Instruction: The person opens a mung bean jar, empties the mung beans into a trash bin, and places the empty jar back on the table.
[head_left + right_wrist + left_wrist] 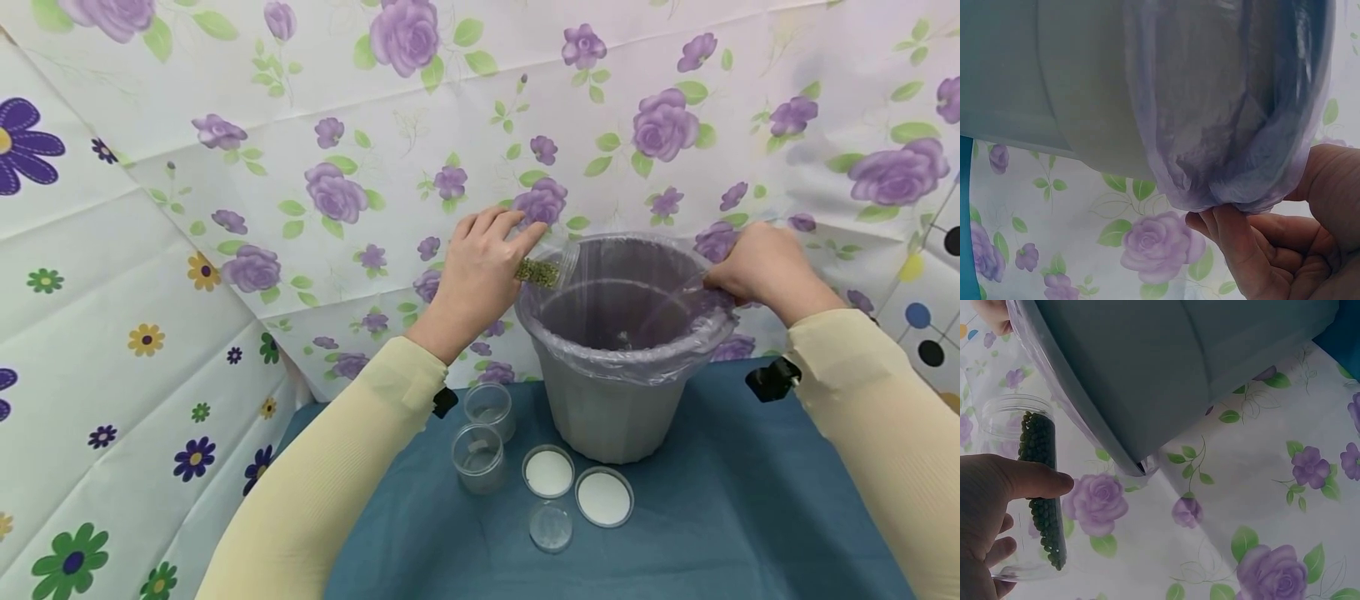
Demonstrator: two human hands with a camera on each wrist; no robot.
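Observation:
My left hand grips a clear plastic jar that lies tipped nearly sideways, its open mouth at the left rim of a grey trash bin. Small green beans lie along the jar's lower side; the thumb crosses them in the left wrist view. A thin, pale purple bag lines the bin and folds over its rim. At the bin's right side, my right hand pinches the bagged rim, with fingertips beneath the edge in the right wrist view. The thumb is partly hidden there by the bag.
Two clear, lidless jars stand on the blue tablecloth left of the bin. In front of it lie two white-lined lids and a small clear disc. A flower-printed sheet hangs behind.

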